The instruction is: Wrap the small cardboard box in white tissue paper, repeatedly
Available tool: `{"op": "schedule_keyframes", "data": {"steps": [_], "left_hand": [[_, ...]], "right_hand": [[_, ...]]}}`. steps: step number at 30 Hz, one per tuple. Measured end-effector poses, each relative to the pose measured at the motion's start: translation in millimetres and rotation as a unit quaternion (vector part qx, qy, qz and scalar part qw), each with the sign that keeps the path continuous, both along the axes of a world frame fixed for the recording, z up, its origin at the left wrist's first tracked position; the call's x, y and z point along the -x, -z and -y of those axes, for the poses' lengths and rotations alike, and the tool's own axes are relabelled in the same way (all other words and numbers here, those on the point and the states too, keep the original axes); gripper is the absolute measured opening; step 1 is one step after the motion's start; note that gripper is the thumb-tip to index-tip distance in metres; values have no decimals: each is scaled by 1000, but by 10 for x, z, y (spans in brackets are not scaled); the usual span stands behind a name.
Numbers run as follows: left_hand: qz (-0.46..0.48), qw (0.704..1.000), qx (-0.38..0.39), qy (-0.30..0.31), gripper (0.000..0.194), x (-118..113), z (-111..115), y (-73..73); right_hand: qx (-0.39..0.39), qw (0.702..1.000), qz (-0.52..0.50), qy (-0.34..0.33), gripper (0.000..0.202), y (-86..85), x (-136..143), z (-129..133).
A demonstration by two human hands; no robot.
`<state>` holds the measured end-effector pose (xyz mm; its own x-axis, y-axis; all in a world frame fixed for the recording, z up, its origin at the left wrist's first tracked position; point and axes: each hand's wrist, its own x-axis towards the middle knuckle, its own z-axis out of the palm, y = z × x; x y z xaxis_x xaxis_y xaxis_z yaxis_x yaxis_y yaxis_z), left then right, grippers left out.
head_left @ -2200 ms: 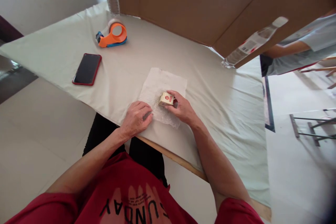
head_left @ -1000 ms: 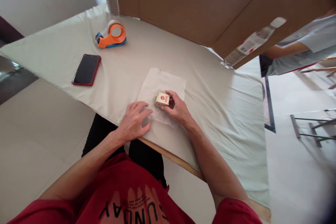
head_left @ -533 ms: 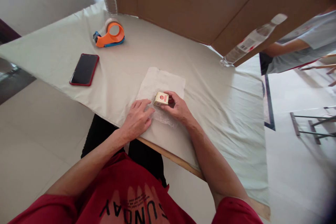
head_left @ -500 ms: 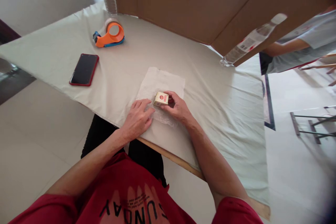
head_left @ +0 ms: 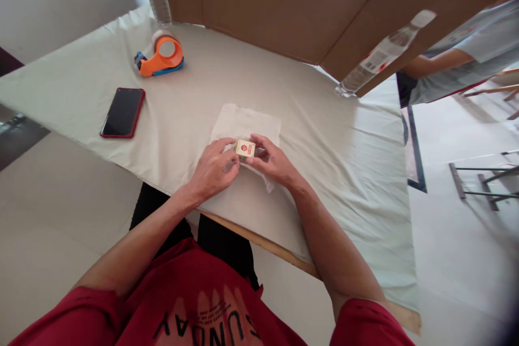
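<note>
We log: small carton (head_left: 245, 149) over bubble-wrap sheet (head_left: 261, 121), top uncovered; right hand (head_left: 279, 163) half-curled, gripping one end; left hand (head_left: 214, 168) part-open, hold unclear; tape dispenser (head_left: 153, 66) lies apart.

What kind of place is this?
Looks like a makeshift indoor workstation, though I can't tell the building type. Clues: a cloth-covered table, a large cardboard panel standing along its far side, and an orange tape dispenser.
</note>
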<state>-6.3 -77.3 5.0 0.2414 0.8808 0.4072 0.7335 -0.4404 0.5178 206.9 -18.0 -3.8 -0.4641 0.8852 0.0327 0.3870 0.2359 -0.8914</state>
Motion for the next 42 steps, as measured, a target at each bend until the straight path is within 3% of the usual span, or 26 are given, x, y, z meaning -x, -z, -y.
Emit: {"op": "schedule_keyframes", "data": {"steps": [4, 7, 10, 14, 20, 30, 33, 36, 39, 42], "left_hand": [[-16, 999, 46, 17, 7, 3, -239, -117], [-5, 996, 88, 32, 7, 8, -365, -169], [38, 989, 137, 40, 9, 6, -433, -194], [95, 975, 196, 33, 12, -3, -469, -191], [168, 958, 228, 35, 16, 6, -455, -164], [146, 953, 260, 54, 15, 25, -466, -204], [120, 952, 276, 54, 16, 29, -507, -240], [104, 950, 286, 68, 13, 35, -569, -272], [91, 945, 302, 84, 12, 36, -637, -288], [75, 946, 301, 91, 11, 31, -658, -286]], "right_hand": [[30, 999, 14, -29, 77, -291, -170, 24], [-28, 996, 81, -32, 84, -390, -178, 75], [-82, 991, 101, 10, 58, -327, -78, 94], [-57, 996, 50, 56, 19, -187, 46, 51], [-24, 998, 4, 57, 22, -158, 52, 35], [20, 998, 33, 52, 21, -149, 46, 40], [-98, 985, 99, 98, 13, -158, -6, 12], [-290, 927, 187, 145, 12, -251, -26, 64], [-377, 889, 245, 84, 18, -365, 44, 199], [-379, 881, 284, -15, 16, -386, 167, 316]]}}
